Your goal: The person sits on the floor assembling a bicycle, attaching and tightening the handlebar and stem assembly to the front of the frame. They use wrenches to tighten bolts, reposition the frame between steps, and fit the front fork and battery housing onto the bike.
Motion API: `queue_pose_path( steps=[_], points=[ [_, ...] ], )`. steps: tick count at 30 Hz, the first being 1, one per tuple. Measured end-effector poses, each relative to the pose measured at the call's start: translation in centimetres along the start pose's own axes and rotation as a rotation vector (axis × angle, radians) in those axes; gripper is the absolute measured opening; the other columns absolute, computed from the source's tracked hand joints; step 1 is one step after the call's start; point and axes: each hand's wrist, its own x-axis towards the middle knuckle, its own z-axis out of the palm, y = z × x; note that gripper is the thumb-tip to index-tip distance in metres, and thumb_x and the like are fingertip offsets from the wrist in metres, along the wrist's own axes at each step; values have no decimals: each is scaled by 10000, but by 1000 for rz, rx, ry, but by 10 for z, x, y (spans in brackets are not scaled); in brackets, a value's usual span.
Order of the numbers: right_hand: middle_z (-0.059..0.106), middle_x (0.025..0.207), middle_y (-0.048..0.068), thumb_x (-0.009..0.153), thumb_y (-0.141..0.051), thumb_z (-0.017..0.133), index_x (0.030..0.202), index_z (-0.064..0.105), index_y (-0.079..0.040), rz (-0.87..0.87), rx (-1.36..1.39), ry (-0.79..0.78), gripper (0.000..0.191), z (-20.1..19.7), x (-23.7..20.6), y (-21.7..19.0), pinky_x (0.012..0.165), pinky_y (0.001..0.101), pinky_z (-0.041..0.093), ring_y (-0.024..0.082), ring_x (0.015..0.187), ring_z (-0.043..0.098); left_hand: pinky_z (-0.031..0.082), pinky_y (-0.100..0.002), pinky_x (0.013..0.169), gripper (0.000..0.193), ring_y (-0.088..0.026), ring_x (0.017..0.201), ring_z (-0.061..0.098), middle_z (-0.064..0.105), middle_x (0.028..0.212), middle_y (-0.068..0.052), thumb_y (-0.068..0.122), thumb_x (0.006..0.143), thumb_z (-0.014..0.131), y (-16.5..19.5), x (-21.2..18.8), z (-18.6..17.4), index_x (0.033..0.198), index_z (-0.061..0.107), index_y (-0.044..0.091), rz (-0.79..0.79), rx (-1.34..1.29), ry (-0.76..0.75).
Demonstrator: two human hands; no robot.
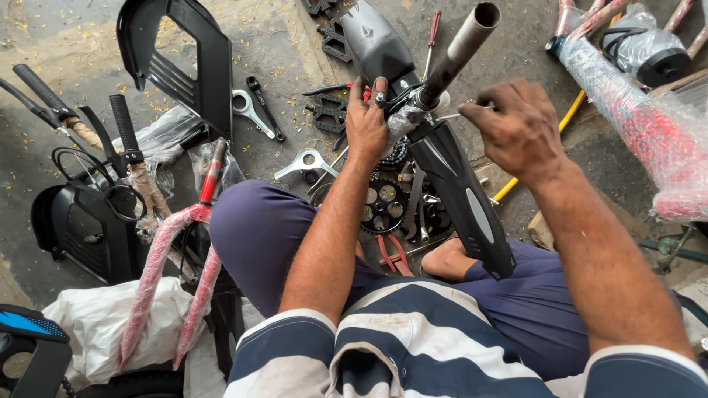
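Gripping with my left hand [366,121], fingers curled tight around the wrapped clamp joint [404,118] where the grey metal tube [461,48] meets the black mudguard [461,195]; fingertips press at the top by a small bolt. My right hand [520,129] is closed in a loose fist around a thin metal tool [453,115] whose tip points at the same joint; what kind of tool it is, I cannot tell.

Joint sits above my knees, roughly centre of view, tube rising toward me and tilted right. Mudguard slopes down from the joint across my right thigh.

Beneath it, on the concrete floor [280,44]: a chainring [383,199] with round cutouts, red-handled pliers [394,254] just beside it, black pedals [328,110], two flat silver spanners [247,107] near them. A yellow hose [538,158] runs off to the right.

Left of my leg: a fork in pink wrap [158,273], black handlebar [118,125] with grips and cables, black chain guard [188,59] farther up, white sack [96,324] at the lower left. Upper right: a frame in bubble wrap [641,110], red showing through.
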Motion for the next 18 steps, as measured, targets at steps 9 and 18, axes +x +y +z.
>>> queue_pose_path(
  steps=[9, 18],
  points=[
    [641, 896, -35, 1002, -224, 671, 1014, 758, -158, -260, -341, -68, 110, -5, 31, -5, 816, 321, 488, 139, 880, 600, 523, -318, 941, 834, -220, 1056, 708, 761, 1142, -224, 529, 928, 626, 5, 0, 1, 1474, 454, -78, -115, -68, -37],
    [602, 874, 19, 1013, -386, 736, 986, 729, -115, 275, 625, 10, 272, 66, -5, 17, 789, 374, 454, 192, 881, 551, 518, -314, 962, 779, -222, 1066, 717, 753, 1173, -188, 524, 952, 629, 2, -2, 4, 1451, 504, -60, -40, 1, -47]
  ],
)
